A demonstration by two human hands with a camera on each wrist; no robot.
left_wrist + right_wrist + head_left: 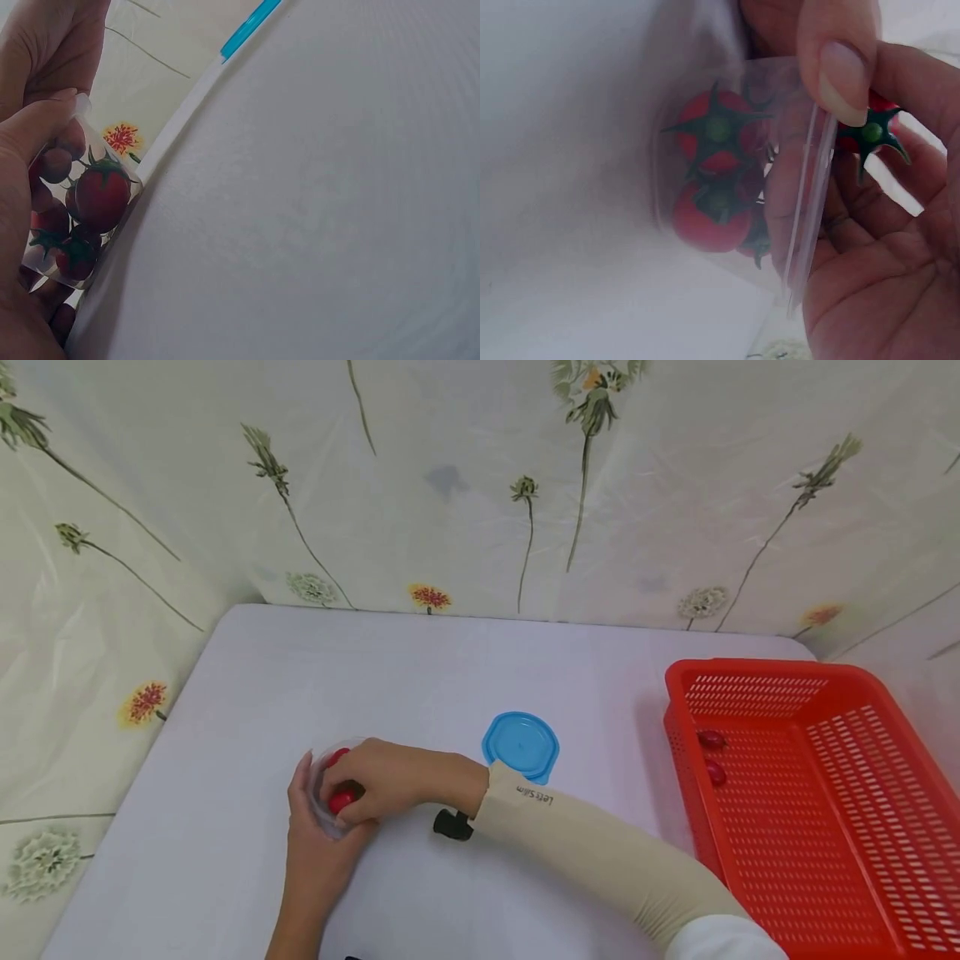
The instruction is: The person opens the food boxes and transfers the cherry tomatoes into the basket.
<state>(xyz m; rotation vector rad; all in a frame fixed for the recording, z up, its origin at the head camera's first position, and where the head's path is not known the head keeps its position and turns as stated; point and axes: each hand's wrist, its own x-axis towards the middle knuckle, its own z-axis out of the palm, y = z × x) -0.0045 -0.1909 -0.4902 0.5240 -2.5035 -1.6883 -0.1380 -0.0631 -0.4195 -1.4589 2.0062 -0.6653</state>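
My left hand (318,852) grips a clear plastic container (667,180) low over the white table, its fingers and thumb around the wall. Several red cherry tomatoes (103,196) with green star-shaped tops show through that wall. From the right, my right hand (390,777) reaches over the container, with fingers down inside it. Between its thumb and fingers it pinches a cherry tomato (874,131) at the rim. The fingertips are partly hidden by the left thumb (844,75) in the right wrist view.
A blue lid (520,745) lies flat on the white table (420,677), beyond my right forearm. At the right stands a red slotted basket (795,827) with two cherry tomatoes (712,740) along its left side. A flowered curtain (450,527) hangs behind the table.
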